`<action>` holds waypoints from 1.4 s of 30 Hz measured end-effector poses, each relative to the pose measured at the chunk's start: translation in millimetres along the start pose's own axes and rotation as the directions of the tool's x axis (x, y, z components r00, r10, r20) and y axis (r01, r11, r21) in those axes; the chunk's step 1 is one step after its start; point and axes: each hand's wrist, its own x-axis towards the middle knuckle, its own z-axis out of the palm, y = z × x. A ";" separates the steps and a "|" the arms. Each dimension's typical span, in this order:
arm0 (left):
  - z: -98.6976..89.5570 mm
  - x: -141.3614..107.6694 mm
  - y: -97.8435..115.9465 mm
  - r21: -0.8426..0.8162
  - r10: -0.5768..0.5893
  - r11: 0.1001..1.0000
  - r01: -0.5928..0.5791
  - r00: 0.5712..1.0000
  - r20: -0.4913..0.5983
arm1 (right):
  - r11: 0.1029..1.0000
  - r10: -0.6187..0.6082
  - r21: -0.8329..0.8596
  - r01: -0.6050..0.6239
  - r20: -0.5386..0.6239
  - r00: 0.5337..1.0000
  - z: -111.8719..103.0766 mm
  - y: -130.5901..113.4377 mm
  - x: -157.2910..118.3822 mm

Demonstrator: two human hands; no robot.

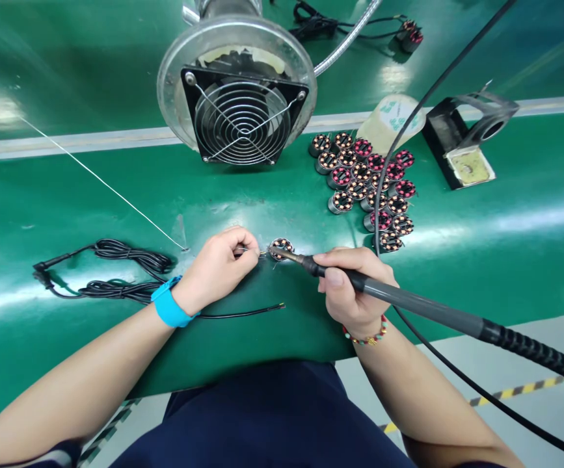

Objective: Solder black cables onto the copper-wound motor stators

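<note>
Your right hand is curled around the soldering iron, thumb and forefinger gripping near the front of its handle. The iron's long axis slants from the lower right, where its ribbed cord sleeve runs off, up toward the left, and its tip points left over the small wound coil. That coil sits on the green bench in front of you, between your two hands, its round face turned up; you cannot tell from here whether the tip actually touches it. Your left hand (the one with the blue wristband) pinches a thin lead between thumb and forefinger, the lead's end pointing right, just beside the coil. Beneath that forearm lie bundled black cables, one bare end pointing right. Beyond the iron, more coils stand grouped near the iron stand.
</note>
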 end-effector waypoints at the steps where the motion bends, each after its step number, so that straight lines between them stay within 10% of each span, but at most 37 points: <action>1: 0.0 0.0 0.0 0.000 -0.001 1.000 0.001 1.000 -0.001 | 1.000 0.000 -0.003 0.000 0.003 1.000 0.0 -0.3 0.4; 13: -0.1 1.2 1.9 0.003 -0.008 1.000 0.008 1.000 -0.012 | 0.992 -0.039 -0.123 0.039 0.004 0.999 1.7 -3.0 3.8; 19: -0.3 0.5 3.5 0.001 -0.009 1.000 0.009 1.000 -0.017 | 0.986 0.157 -0.086 -0.142 0.215 0.964 10.3 -2.7 5.5; 42: -1.7 -1.5 2.0 -0.121 -0.020 0.992 0.020 1.000 0.004 | 0.943 0.079 -0.328 0.050 0.366 0.927 31.9 2.0 6.1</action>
